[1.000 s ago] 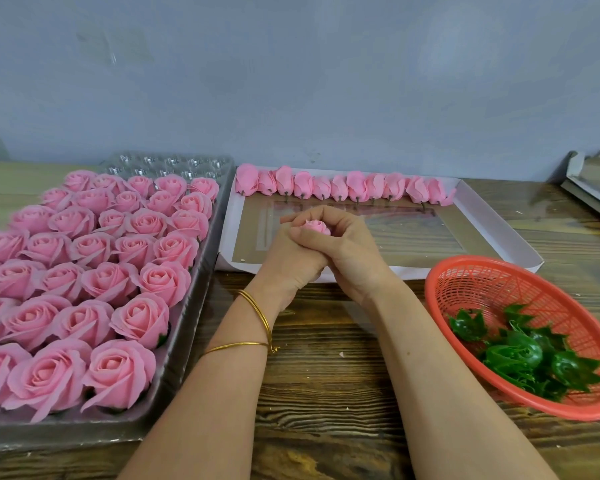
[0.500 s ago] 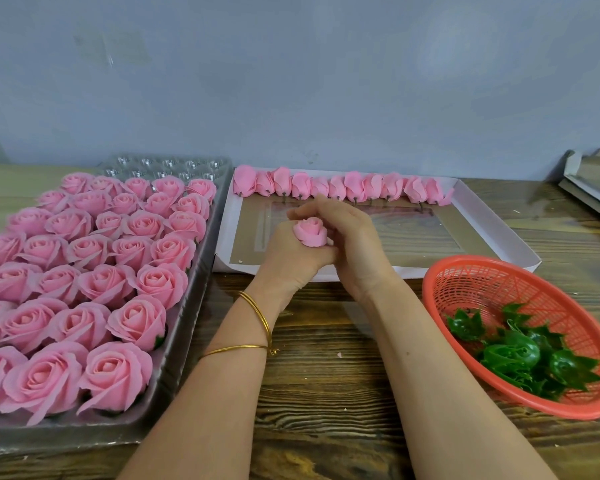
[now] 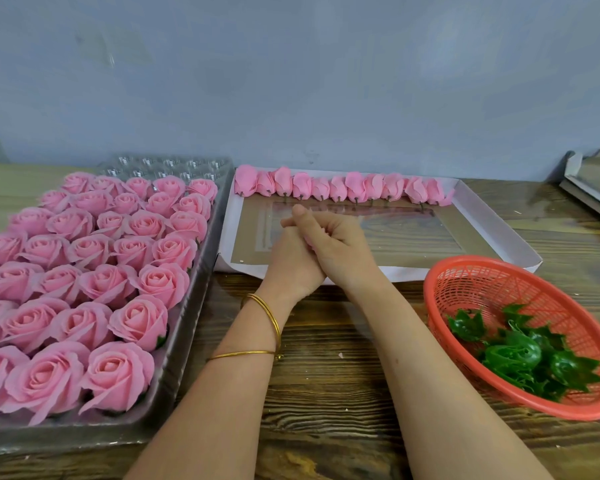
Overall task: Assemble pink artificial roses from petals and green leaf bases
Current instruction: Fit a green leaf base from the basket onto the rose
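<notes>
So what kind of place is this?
Probably a handwork bench for artificial flowers: a plastic tray full of finished pink roses, a row of pink buds in a white box, a red basket of green leaf bases.

No text, label, brand or number can be read anywhere. On the table at 12 o'clock, the brown board (image 3: 413, 237) inside the white box (image 3: 492, 221) carries a pale strip of marks (image 3: 264, 230) along its 9 o'clock edge, too blurred to make out.
</notes>
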The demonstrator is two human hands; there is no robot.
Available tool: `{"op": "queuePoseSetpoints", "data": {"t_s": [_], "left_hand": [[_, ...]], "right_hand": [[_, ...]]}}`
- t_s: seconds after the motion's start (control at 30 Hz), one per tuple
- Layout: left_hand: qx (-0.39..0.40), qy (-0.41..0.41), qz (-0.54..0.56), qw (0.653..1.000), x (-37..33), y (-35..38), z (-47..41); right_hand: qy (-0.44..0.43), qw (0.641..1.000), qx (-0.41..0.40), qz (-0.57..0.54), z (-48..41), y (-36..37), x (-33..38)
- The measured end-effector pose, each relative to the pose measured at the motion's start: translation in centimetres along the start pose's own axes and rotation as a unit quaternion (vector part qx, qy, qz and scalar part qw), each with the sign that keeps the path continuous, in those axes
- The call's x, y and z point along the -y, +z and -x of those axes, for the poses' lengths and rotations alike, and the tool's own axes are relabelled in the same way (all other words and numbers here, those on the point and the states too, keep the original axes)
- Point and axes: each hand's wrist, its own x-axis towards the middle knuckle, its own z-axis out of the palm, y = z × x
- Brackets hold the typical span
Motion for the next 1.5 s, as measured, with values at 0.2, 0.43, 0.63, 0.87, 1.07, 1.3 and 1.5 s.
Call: {"op": "queuePoseSetpoints", "data": {"t_s": [0.2,0.43,0.63,0.87,1.07,1.3,1.5], "left_hand": [[-0.012,0.012,-0.015,1.0,0.8,1.1,-0.5],[-0.023,0.027,-0.021,0.999,1.4,1.3,-0.9],[-0.04,-0.021,0.011,0.999,1.3,1.4,-1.0],[-0.059,-0.055,0.016,0.997,0.9,0.9,-1.0],[-0.086,-0.087,0.172,0.978,0.7,-0.2,-0.6],[-0.118,-0.116,0.329,0.93,0.3,-1.1,-0.3],[-0.131,-0.104,0.34,0.926,0.1,-1.2,-0.2]], "right_hand": [[0.015,0.999,0.028,0.006,0.3,-0.2,0.3],[0.06,0.996,0.057,0.019,0.3,-0.6,0.2],[0.076,0.995,0.064,-0.026,1.0,-0.9,0.4],[0.057,0.994,0.079,-0.046,0.9,-0.9,0.3],[0.035,0.994,0.082,-0.067,0.8,-0.9,0.2],[0.073,0.982,0.08,-0.155,0.2,-1.0,0.0],[0.09,0.969,0.071,-0.218,-0.4,-1.1,-0.8]]}}
